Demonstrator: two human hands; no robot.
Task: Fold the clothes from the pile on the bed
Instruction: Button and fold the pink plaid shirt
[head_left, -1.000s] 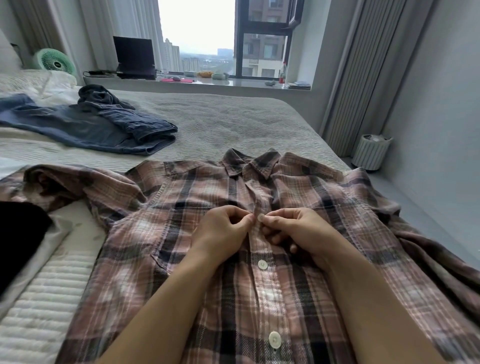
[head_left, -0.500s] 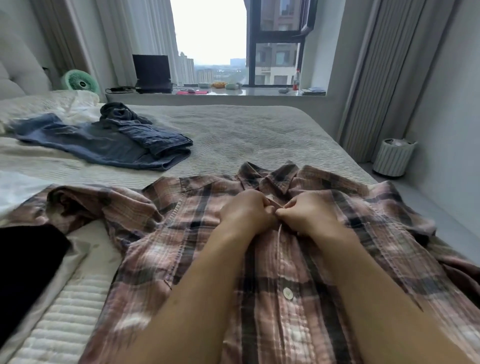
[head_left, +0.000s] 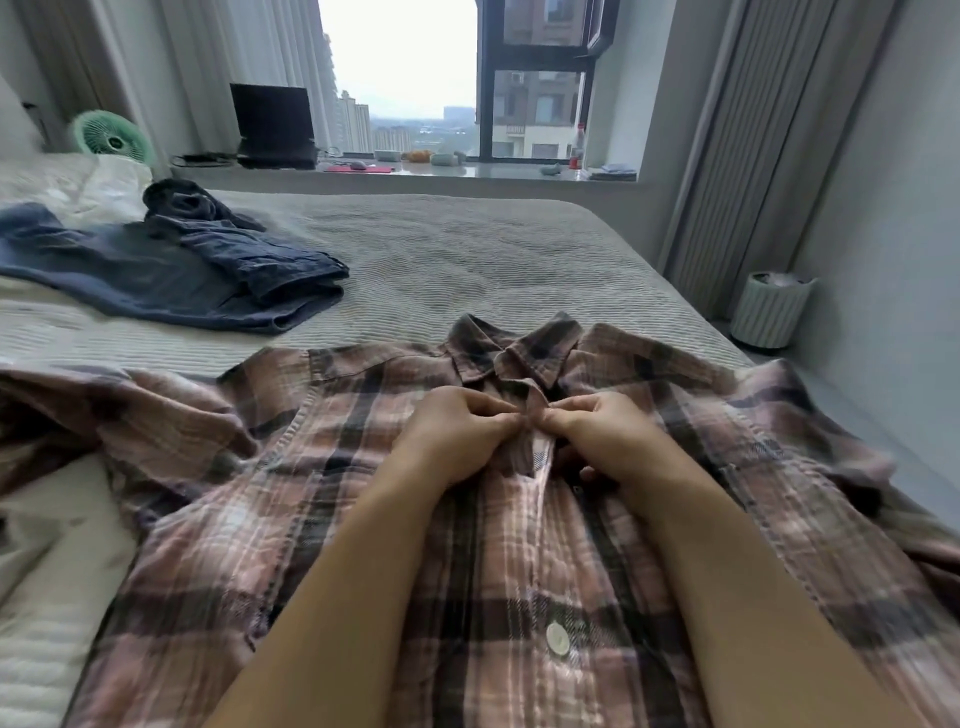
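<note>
The plaid shirt (head_left: 519, 545) lies face up, spread flat on the bed (head_left: 467, 260), one white button (head_left: 557, 639) fastened low on the placket. Above it, both hands have crept up the placket from a second ago: the left hand (head_left: 457, 441) and right hand (head_left: 602, 441) now pinch the placket edges together just below the collar (head_left: 519, 348). Buttoning looks nearly finished; folding has not begun. Farther off, blue clothes (head_left: 182, 270) wait unfolded.
</note>
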